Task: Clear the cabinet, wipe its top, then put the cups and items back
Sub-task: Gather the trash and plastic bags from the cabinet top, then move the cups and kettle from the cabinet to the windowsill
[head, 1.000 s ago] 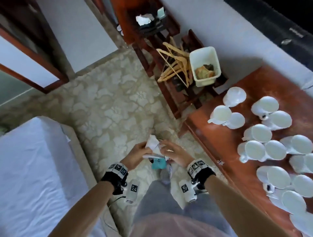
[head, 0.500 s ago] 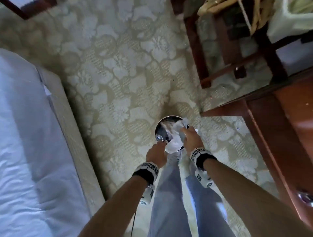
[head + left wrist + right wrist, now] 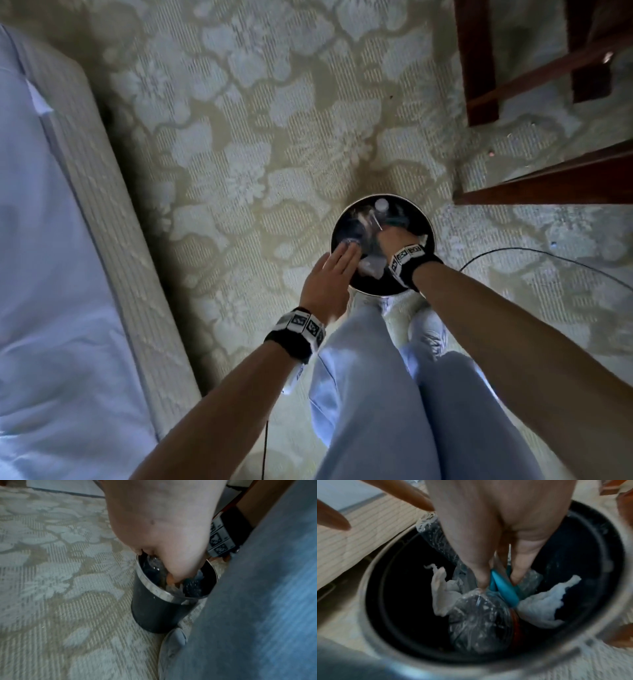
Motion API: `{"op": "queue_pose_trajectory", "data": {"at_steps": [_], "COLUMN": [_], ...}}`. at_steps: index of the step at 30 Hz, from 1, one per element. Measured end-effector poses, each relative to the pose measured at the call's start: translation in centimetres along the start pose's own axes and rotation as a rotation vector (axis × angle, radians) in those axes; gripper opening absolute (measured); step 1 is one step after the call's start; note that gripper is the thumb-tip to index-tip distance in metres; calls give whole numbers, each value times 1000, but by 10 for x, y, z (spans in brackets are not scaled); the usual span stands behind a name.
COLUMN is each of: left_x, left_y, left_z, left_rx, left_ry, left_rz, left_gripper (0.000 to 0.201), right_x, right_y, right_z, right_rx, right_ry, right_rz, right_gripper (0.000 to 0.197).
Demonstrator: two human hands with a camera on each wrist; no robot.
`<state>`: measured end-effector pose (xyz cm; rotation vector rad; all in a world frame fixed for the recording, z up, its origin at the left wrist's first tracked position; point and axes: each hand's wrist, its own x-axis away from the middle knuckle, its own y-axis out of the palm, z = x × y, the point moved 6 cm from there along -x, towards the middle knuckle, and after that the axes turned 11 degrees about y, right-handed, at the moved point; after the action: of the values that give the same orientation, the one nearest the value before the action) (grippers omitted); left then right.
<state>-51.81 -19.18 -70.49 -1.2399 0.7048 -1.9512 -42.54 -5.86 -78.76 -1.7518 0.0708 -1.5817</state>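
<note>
Right hand (image 3: 394,240) fingertips hidden inside bin (image 3: 428,236).

A dark round bin (image 3: 342,236) with clear plastic bottles stands on patterned carpet (image 3: 239,154) near a white bed (image 3: 44,274)

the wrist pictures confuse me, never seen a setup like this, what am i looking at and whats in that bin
No machine here: a person wears three cameras. The head view looks down at both arms, their legs and the carpet. One wrist view looks along each hand.

A black bin with a metal rim stands on the carpet by the person's shoes. The right hand reaches down into it, fingers straight, pushing a teal thing among crumpled clear plastic and white tissue. The left hand hovers flat and open over the rim, holding nothing.

A bed lies to the left, dark wooden furniture to the right.
</note>
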Motion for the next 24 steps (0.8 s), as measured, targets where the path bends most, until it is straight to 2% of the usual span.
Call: {"op": "queue_pose_trajectory", "data": {"at_steps": [4,6,7,8,10,12,15,20,21,24], "left_x": [-17,-21,-22,-21,-17,-9,6,28,33,43], "left_y": [6,8,7,5,-3,-21,-59,-162,-183,-250], "left_z": [-13,-19,-21,-21,-15,-7,8,59,72,116], "left_rx": [-56,-63,-73,-87,-107,-119,-126,-194,-213,-210], "left_ry": [-24,-60,-68,-75,-83,-95,-134,-104,-80,7], "left_rz": [-141,-196,-221,-245,-312,-346,-361,-302,-309,-220], "left_gripper": [75,76,76,76,76,76,74,70,70,71], "right_x": [-8,-5,-1,-2,19,46,102,199,227,297], "right_y": [0,-1,-3,1,-12,-26,-41,-69,-79,-108], "right_z": [0,2,3,3,16,36,62,92,99,120], "right_rx": [-56,-85,-128,-141,-197,-267,-366,-510,-519,-651], "right_ry": [27,-21,-28,-43,31,88,94,98,122,219], "right_rz": [-77,-83,-111,-130,-141,-129,-158,-170,-186,-146], "right_gripper": [68,85,86,79,62,68,48,49,49,53]}}
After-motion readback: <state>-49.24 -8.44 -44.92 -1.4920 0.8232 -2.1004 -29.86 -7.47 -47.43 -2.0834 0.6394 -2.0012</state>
